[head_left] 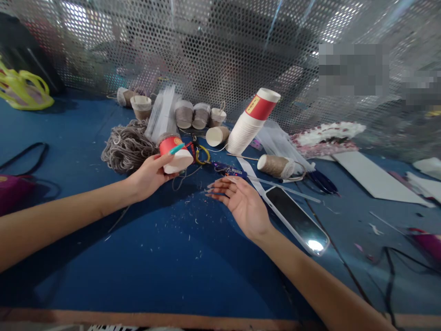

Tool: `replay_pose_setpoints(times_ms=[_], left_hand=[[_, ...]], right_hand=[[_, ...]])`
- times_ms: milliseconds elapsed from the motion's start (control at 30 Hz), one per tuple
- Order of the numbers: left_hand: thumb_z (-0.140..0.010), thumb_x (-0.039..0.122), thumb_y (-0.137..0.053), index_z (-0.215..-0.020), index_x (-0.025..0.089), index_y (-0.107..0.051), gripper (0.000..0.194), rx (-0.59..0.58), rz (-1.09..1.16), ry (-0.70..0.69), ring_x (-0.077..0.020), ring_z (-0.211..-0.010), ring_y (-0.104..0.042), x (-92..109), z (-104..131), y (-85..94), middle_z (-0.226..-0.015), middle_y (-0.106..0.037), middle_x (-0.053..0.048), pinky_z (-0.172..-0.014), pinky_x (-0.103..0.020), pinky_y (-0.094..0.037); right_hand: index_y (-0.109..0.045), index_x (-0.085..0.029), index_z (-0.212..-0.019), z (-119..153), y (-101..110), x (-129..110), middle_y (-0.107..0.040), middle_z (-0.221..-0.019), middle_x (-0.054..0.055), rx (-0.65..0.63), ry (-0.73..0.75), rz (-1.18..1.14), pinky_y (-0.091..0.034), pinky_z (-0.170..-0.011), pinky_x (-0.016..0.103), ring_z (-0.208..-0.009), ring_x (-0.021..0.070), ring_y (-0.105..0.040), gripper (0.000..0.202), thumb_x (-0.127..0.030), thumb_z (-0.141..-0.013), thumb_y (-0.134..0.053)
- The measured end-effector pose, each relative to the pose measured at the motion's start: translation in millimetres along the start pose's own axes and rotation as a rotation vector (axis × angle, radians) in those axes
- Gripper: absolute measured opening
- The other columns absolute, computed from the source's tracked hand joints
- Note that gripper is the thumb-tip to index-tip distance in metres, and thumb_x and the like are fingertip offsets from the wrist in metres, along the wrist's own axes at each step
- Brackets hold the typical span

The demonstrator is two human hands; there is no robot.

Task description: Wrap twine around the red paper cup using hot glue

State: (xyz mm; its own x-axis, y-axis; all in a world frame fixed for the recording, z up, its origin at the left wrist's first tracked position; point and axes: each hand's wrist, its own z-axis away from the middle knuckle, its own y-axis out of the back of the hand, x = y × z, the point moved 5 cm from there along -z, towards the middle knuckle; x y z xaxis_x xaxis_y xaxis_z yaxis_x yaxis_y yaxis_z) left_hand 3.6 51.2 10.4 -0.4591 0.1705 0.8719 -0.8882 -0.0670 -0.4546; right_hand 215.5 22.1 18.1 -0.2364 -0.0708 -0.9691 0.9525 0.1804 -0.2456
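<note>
My left hand grips a red and white paper cup, its white base turned toward me and grey cord wound around the far end. Behind that hand lies a bundle of grey cord. My right hand is held palm up with the fingers stretched out and nothing in it. Just beyond its fingertips lies a dark blue glue gun with a small red light and a clear stick beside it. Scissors with yellow and red handles rest between the cup and the glue gun.
A tilted stack of paper cups stands near the perforated metal screen. Several cord-wrapped cups sit along the back, another on its side. A phone lies right of my right hand. A yellow basket is far left.
</note>
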Motion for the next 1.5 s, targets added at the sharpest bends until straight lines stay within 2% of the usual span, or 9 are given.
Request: replay_pose_setpoints(times_ms=[133,233,400,633,767,867,1133,1300,1500], left_hand=[[-0.061,0.02,-0.079,-0.099,0.012,-0.064,0.041,-0.079,-0.039,-0.038,-0.0235,-0.097,-0.065,3,1,-1.2,-0.099,-0.07,-0.011,-0.083,-0.03,-0.052],[-0.052,0.011,-0.082,-0.103,0.014,-0.063,0.054,-0.197,-0.072,0.041,-0.0226,-0.092,-0.067,1,5,-5.9,-0.098,-0.071,-0.007,-0.084,-0.032,-0.053],[-0.05,0.016,-0.085,-0.103,0.015,-0.063,0.057,-0.288,-0.055,0.11,-0.0216,-0.086,-0.068,0,12,-12.0,-0.093,-0.071,-0.006,-0.08,-0.032,-0.053],[-0.046,0.012,-0.088,-0.106,0.016,-0.06,0.067,-0.236,-0.087,0.091,-0.02,-0.084,-0.068,-2,12,-11.1,-0.092,-0.071,-0.003,-0.079,-0.031,-0.054],[-0.05,0.022,-0.086,-0.103,0.014,-0.066,0.058,-0.325,-0.002,0.134,-0.0218,-0.085,-0.069,-4,12,-11.9,-0.093,-0.073,-0.007,-0.081,-0.033,-0.053],[-0.05,0.028,-0.086,-0.096,0.015,-0.071,0.05,-0.435,0.044,0.163,-0.0215,-0.081,-0.069,-4,15,-14.7,-0.091,-0.074,-0.007,-0.079,-0.033,-0.053],[-0.057,0.034,-0.083,-0.102,0.016,-0.073,0.05,-0.639,0.03,0.325,-0.0302,-0.091,-0.069,-13,30,-20.0,-0.098,-0.075,-0.011,-0.083,-0.041,-0.052],[-0.061,0.029,-0.082,-0.11,0.016,-0.07,0.052,-0.717,-0.005,0.293,-0.0255,-0.091,-0.07,-14,31,-20.9,-0.102,-0.075,-0.01,-0.083,-0.034,-0.051],[-0.063,0.022,-0.082,-0.118,0.015,-0.064,0.058,-0.757,-0.088,0.221,-0.0255,-0.096,-0.069,-18,30,-20.3,-0.108,-0.074,-0.012,-0.085,-0.034,-0.052]], right_hand=[[-0.059,-0.022,-0.08,-1,3,-4,-0.055,-0.059,-0.006,0.073,0.062,0.106,-0.048,-0.054,0.025,-0.053,0.0087,-0.052,0.027,-0.045,-0.076,-0.072],[-0.057,-0.022,-0.079,-2,3,-6,-0.051,-0.057,-0.007,0.061,0.067,0.134,-0.044,-0.049,0.024,-0.049,0.0078,-0.048,0.026,-0.044,-0.077,-0.071],[-0.06,-0.021,-0.083,-2,-2,-4,-0.062,-0.074,-0.001,-0.024,0.028,0.029,-0.051,-0.056,0.027,-0.062,0.0105,-0.057,0.026,-0.045,-0.078,-0.067],[-0.06,-0.021,-0.08,-2,-3,-4,-0.063,-0.074,0.0,-0.064,0.031,0.027,-0.053,-0.059,0.029,-0.063,0.0117,-0.058,0.027,-0.048,-0.08,-0.065],[-0.057,-0.022,-0.085,1,9,-13,-0.06,-0.076,-0.001,0.055,0.227,0.272,-0.051,-0.056,0.027,-0.062,0.0112,-0.056,0.025,-0.047,-0.082,-0.062],[-0.056,-0.025,-0.097,7,10,-22,-0.061,-0.089,0.0,0.111,0.437,0.469,-0.053,-0.069,0.029,-0.077,0.0126,-0.059,0.021,-0.04,-0.084,-0.064],[-0.052,-0.03,-0.121,15,-11,-16,-0.057,-0.13,0.005,-0.16,0.362,0.515,-0.051,-0.097,0.042,-0.113,0.0194,-0.056,0.035,-0.035,-0.087,-0.06],[-0.058,-0.03,-0.112,20,-18,-23,-0.058,-0.13,0.005,-0.241,0.427,0.535,-0.05,-0.098,0.043,-0.116,0.0209,-0.058,0.025,-0.039,-0.089,-0.056],[-0.056,-0.023,-0.104,27,-20,-28,-0.062,-0.105,0.007,-0.178,0.634,0.873,-0.053,-0.085,0.039,-0.099,0.0199,-0.06,0.017,-0.027,-0.087,-0.056]])
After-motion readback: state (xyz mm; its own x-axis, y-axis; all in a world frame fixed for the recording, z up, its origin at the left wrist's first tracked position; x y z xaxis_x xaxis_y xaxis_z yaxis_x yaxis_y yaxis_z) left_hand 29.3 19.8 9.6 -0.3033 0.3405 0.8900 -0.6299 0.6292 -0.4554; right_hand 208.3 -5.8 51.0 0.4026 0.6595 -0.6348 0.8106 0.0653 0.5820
